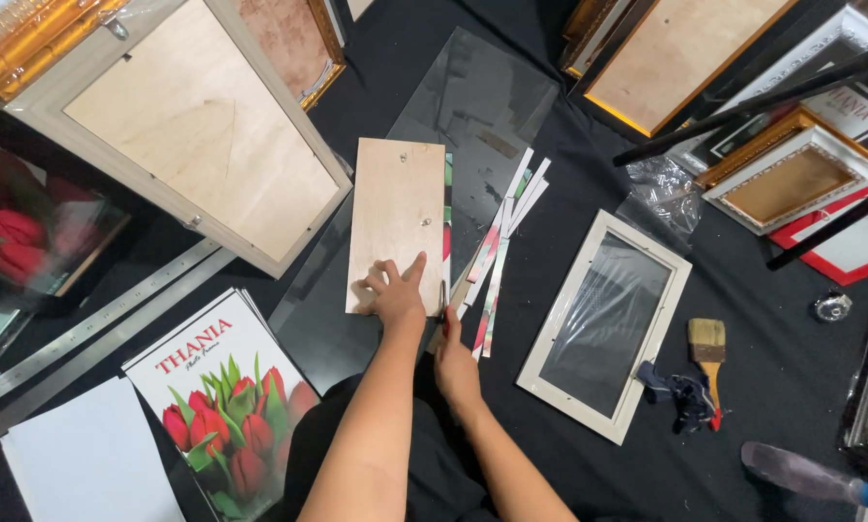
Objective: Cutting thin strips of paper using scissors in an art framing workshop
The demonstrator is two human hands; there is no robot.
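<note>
A plain wooden backing board (396, 217) lies on a sheet of glass (472, 106) over a flower print whose coloured edge shows along the board's right side. My left hand (395, 290) presses flat on the board's near end. My right hand (453, 358) is beside the board's right edge, fingers closed around a thin tool that looks like a cutter. Several trimmed paper strips (497, 251) lie just right of the board.
An empty white frame with glass (603, 324) lies to the right, next to a paintbrush (709, 362) and a dark cloth. Two metal rulers (95, 333) and a stack of tulip prints (226, 396) lie on the left. Larger frames (192, 126) crowd the top.
</note>
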